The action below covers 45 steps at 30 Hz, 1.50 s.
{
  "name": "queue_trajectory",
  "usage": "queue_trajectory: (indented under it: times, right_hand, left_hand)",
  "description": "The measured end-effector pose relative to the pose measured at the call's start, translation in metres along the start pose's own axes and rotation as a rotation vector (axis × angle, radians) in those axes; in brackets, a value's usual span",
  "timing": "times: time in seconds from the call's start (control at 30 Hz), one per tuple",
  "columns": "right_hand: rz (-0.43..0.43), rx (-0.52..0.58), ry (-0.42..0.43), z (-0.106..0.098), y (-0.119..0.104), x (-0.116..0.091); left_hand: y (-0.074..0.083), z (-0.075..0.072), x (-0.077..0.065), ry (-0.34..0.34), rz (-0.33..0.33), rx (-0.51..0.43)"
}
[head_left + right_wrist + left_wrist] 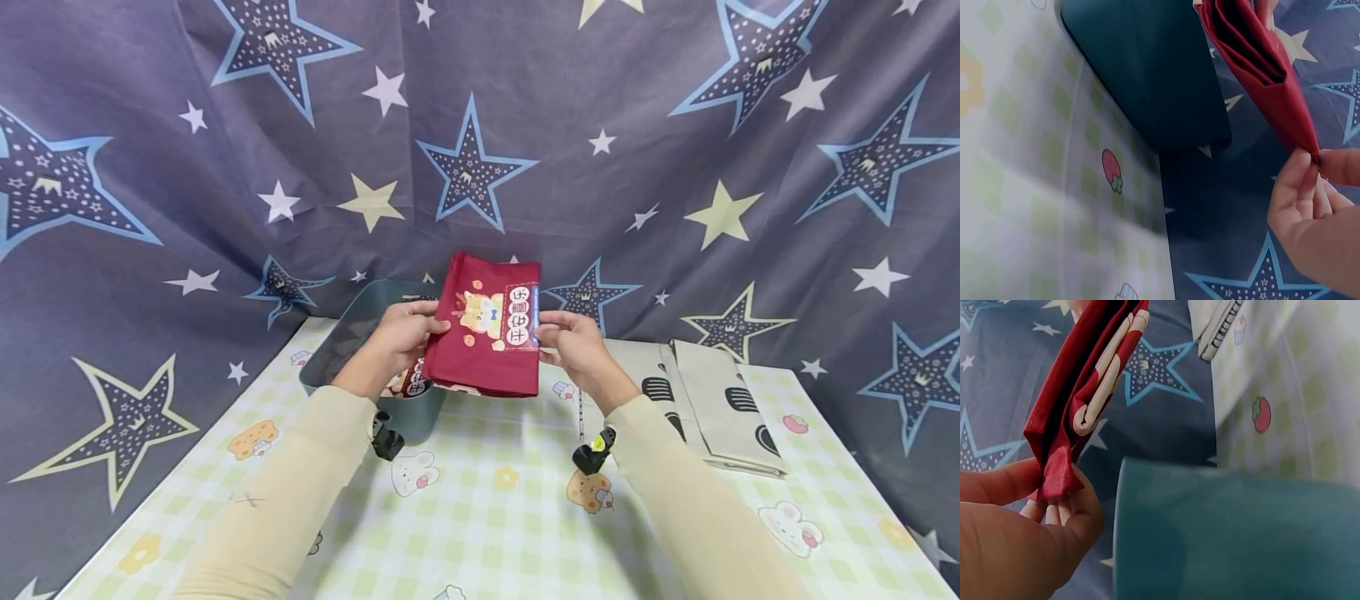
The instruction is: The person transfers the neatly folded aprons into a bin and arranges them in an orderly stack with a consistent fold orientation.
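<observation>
Both hands hold up a folded red cloth, printed with a yellow cartoon animal and round white badges with characters. My left hand pinches its left edge, thumb on the near face. At the opposite edge, my right hand pinches the cloth between thumb and fingers. Stacked fold layers of the red cloth show in the left wrist view, some with cream print. The cloth is held up off the table, partly over a blue-green bin. Inside the bin lies another red printed item, mostly hidden by my left hand and wrist.
Folded off-white cloth with black oval prints lies on the right rear of the table. A green checked tablecloth with cartoon prints covers the table. Behind it hangs a grey-blue star-patterned curtain.
</observation>
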State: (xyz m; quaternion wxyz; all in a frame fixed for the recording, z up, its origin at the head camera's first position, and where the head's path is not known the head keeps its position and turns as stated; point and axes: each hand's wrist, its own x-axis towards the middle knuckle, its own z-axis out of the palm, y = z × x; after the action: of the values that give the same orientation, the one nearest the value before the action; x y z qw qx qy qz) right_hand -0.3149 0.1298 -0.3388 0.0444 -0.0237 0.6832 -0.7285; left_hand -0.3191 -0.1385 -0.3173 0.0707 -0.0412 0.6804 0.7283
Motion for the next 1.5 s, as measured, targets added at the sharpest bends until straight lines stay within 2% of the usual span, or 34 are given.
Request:
queue_trajectory:
  times: [0.37,0.63,0.97,1.1,1.27,1.5]
  right_hand:
    - [0.020,0.040,0.015,0.028,-0.001,0.000]
    - [0.022,0.111,0.012,0.052,-0.002,0.001]
    - [0.099,0.219,0.032,0.083,0.000,0.005]
    - [0.120,0.276,0.001,0.095,0.001,0.009]
    - [0.134,0.351,-0.075,0.107,0.002,0.012]
    - [0.155,0.391,-0.137,0.121,0.004,0.012]
  left_hand:
    - [0.005,-0.028,0.001,0.001,-0.008,0.048]
    - [0.009,-0.050,0.001,0.017,-0.025,0.092]
    - [0.010,-0.072,0.000,0.048,-0.023,0.151]
    - [0.011,-0.081,-0.001,0.062,-0.025,0.171]
    - [0.011,-0.092,0.000,0.073,-0.034,0.187]
    - [0.011,-0.107,0.004,0.103,-0.037,0.220]
